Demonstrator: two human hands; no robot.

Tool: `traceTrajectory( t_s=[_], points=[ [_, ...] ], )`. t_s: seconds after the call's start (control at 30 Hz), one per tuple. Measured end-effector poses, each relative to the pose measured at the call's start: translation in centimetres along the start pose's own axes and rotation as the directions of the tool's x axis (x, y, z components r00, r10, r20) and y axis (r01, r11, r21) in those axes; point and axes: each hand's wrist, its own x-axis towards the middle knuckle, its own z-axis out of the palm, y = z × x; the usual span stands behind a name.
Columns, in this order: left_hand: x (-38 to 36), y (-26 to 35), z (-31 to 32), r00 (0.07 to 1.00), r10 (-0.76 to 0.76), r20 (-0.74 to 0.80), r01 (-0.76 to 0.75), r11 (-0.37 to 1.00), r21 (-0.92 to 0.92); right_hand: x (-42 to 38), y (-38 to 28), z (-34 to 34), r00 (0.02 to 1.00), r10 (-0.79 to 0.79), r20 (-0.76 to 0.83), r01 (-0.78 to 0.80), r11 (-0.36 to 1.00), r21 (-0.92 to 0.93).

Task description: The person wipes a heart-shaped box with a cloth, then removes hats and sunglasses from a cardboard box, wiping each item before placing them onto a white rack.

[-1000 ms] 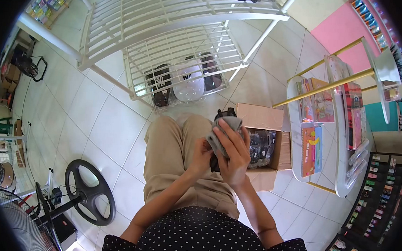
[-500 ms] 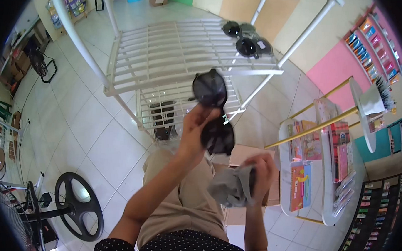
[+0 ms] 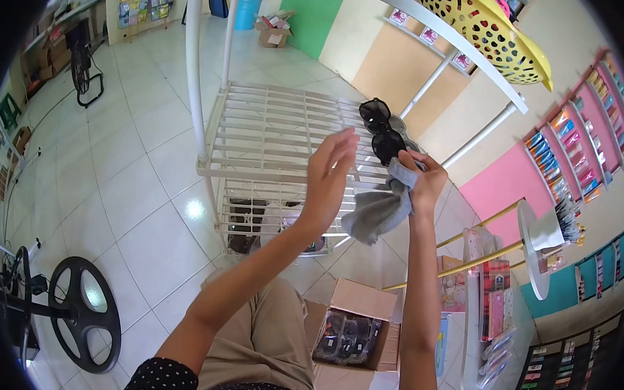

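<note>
Dark sunglasses (image 3: pixel 388 144) lie at the right end of the white rack's slatted shelf (image 3: pixel 280 123), with another pair partly hidden behind them. My right hand (image 3: pixel 425 183) is closed on a grey cloth (image 3: pixel 378 211), which hangs down at the shelf's front edge; its fingertips are close to the near lens, and contact is unclear. To the left, my left hand (image 3: pixel 331 171) is raised in front of the shelf edge, fingers stretched out and holding nothing. Below, an open cardboard box (image 3: pixel 364 296) contains sunglasses in clear plastic (image 3: pixel 347 338).
More wrapped items sit on the lower rack shelf (image 3: pixel 277 193). A yellow basket (image 3: pixel 490 35) is on the rack's top. At the right stands a gold-legged display shelf (image 3: pixel 474 323); a fan base (image 3: pixel 83 314) is on the floor at the lower left.
The sunglasses from my left hand now lie on the shelf, and that hand has opened. My right hand has moved up to the shelf with the cloth. The view has tilted up.
</note>
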Motion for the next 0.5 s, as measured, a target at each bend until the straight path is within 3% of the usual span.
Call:
traceTrajectory(
  t_s=[0.07,0.13,0.17,0.2,0.23,0.27,0.3,0.37,0.5],
  points=[
    [-2.8,3.5,-1.0,0.995,0.016,0.1,-0.021,0.999,0.05,0.1,-0.3,0.8,0.999,-0.031,-0.014,0.03,0.995,-0.097],
    [-4.8,8.6,-2.2,0.941,-0.069,0.333,0.077,0.997,-0.012,0.5,0.6,1.2,0.996,-0.094,0.001,0.093,0.976,-0.196],
    [-5.6,12.0,-2.6,0.872,-0.135,0.471,0.205,0.974,-0.1,0.6,0.6,1.2,0.997,-0.079,0.004,0.079,0.974,-0.21],
    [-7.8,14.9,-2.5,0.884,-0.252,0.394,0.352,0.913,-0.206,0.7,0.6,1.3,0.997,-0.083,-0.001,0.079,0.961,-0.265],
    [-7.2,16.2,-2.6,0.884,-0.268,0.383,0.37,0.902,-0.224,0.7,0.5,1.2,0.996,-0.084,-0.001,0.079,0.942,-0.327],
    [-5.7,16.9,-2.9,0.637,0.018,0.771,0.438,0.814,-0.381,0.5,0.3,1.4,0.994,-0.112,0.004,0.109,0.956,-0.271],
    [-5.1,17.3,-3.2,0.256,0.39,0.885,0.556,0.689,-0.465,0.0,0.2,1.3,0.995,-0.094,0.014,0.094,0.95,-0.298],
    [-5.3,17.4,-3.5,0.295,0.418,0.859,0.564,0.649,-0.51,-0.3,-1.1,1.5,0.998,-0.069,-0.004,0.062,0.926,-0.374],
    [-6.9,18.3,-3.9,0.387,0.453,0.803,0.578,0.56,-0.594,-0.3,0.2,1.6,0.984,-0.165,-0.064,0.123,0.897,-0.424]
  ],
)
